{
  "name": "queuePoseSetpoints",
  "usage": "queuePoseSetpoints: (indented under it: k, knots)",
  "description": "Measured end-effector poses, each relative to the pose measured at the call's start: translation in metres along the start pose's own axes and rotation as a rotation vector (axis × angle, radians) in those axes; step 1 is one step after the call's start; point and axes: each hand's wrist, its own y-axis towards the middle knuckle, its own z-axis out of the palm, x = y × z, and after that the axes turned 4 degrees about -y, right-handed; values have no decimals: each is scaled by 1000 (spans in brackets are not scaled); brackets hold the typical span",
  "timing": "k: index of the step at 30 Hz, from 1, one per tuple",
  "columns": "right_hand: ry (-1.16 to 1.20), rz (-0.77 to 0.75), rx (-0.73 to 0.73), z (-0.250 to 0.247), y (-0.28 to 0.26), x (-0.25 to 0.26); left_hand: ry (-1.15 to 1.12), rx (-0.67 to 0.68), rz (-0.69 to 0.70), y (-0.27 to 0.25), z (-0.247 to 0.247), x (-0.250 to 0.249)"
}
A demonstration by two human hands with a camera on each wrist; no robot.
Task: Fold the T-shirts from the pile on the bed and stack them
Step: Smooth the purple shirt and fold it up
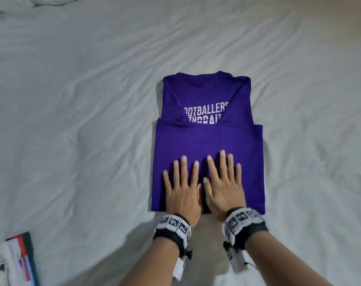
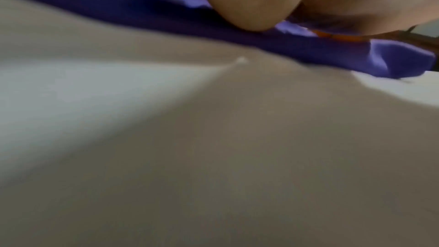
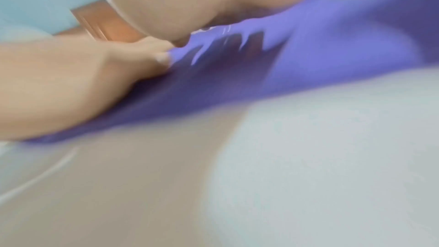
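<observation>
A purple T-shirt (image 1: 208,137) with white lettering lies folded on the white bed sheet (image 1: 82,100), its lower half turned up over the print. My left hand (image 1: 183,182) and right hand (image 1: 224,178) lie flat side by side on the near half, fingers straight and spread, pressing the cloth. In the left wrist view the palm heel (image 2: 249,3) presses the purple T-shirt (image 2: 166,16). The blurred right wrist view shows my right hand (image 3: 166,3) on the purple T-shirt (image 3: 308,53), with the other hand's thumb beside it.
A small heap of clothes with red, white and dark green (image 1: 16,261) sits at the near left corner of the bed. Rumpled white bedding (image 1: 41,5) bunches at the far left. Wrinkled sheet surrounds the shirt on all sides.
</observation>
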Motion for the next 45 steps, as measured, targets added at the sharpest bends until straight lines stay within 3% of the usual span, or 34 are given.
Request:
queuePoseSetpoints:
  k: [3,15,19,23,27,29,34,38,42,45]
  knots:
    - [-32,92,36,23,-21,-3,-41,27,-91,-20,14,10]
    - [-77,230,33,23,-43,-63,103,26,-70,-25,0,59]
    - [-96,247,81,17,-47,-76,204,102,-42,-28,-12,73]
    - [-160,189,116,-4,-54,-77,285,172,18,-27,-31,72]
    - [-179,17,98,-24,-81,-71,314,219,239,-52,-48,80]
    - [-213,-53,94,-25,-94,-74,396,249,273,-61,-53,85]
    - [-302,-132,124,-15,-91,-84,514,292,207,-57,-52,78]
    - [-416,-170,51,-17,-79,-78,564,324,165,-51,-60,62]
    - [-425,-135,101,-31,-80,-65,511,313,101,-53,-78,49]
    - [-434,-131,192,-49,-99,-56,404,389,56,-70,-94,40]
